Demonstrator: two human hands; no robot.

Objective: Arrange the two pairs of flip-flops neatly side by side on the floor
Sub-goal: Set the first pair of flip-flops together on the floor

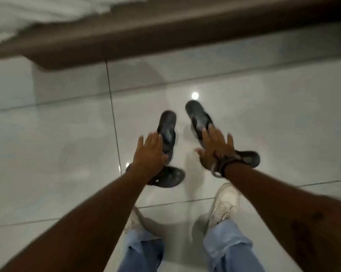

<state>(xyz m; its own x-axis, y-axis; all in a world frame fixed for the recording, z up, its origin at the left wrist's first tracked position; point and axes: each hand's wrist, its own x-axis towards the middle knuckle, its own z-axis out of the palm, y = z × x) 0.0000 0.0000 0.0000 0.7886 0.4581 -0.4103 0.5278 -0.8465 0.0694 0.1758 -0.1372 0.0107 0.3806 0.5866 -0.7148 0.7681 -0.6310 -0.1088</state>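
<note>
Four dark flip-flops lie on the glossy tiled floor [67, 134]. My left hand [149, 154] rests palm-down, fingers extended, on one flip-flop [166, 122] that points away from me, with the thumb on its strap. A second flip-flop [169, 178] lies crosswise under that wrist. My right hand [214, 148] has its fingers spread over a third flip-flop [197, 116], which angles up to the left. The fourth flip-flop [249, 158] shows behind my right wrist. The picture is blurred, so no grip is visible.
A brown bed frame [165, 36] with white bedding [38, 10] runs across the far side. My two white sneakers [225, 203] and blue jeans [224, 248] are near the lower edge, just behind the flip-flops.
</note>
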